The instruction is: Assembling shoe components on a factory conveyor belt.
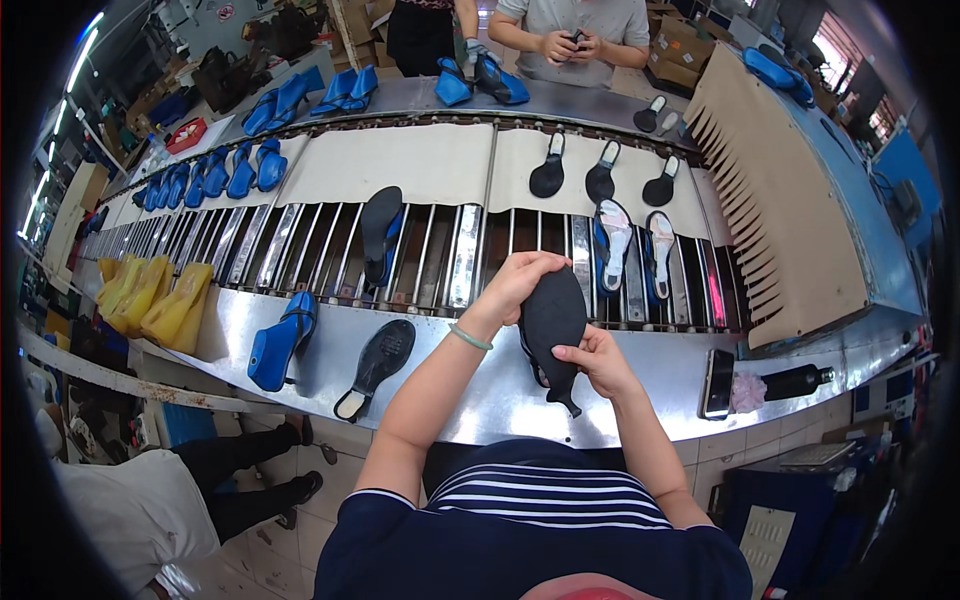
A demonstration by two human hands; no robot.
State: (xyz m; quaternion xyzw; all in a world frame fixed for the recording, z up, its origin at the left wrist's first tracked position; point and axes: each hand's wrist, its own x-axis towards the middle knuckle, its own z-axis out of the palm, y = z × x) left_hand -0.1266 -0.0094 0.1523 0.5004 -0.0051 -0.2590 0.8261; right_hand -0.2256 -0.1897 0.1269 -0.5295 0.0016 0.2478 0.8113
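Note:
A shoe with a black sole [555, 310] is held up over the near metal ledge, its sole facing me and its heel end pointing down. My left hand [518, 288] grips the toe end, fingers wrapped on its upper left edge. Near the heel, my right hand [600, 362] pinches the right side with the thumb on the sole. The upper is mostly hidden behind the sole. To the left on the ledge lie a loose black outsole [384, 356] and a blue shoe on a last [284, 342].
Two blue shoes with pale undersides [617, 238] rest on the rollers [440, 255], beyond them several black outsoles [601, 178] on the cream belt [385, 165]. A phone [717, 384] and black bottle [795, 382] lie right; yellow plastic bags [175, 308] hang left. Two people stand opposite.

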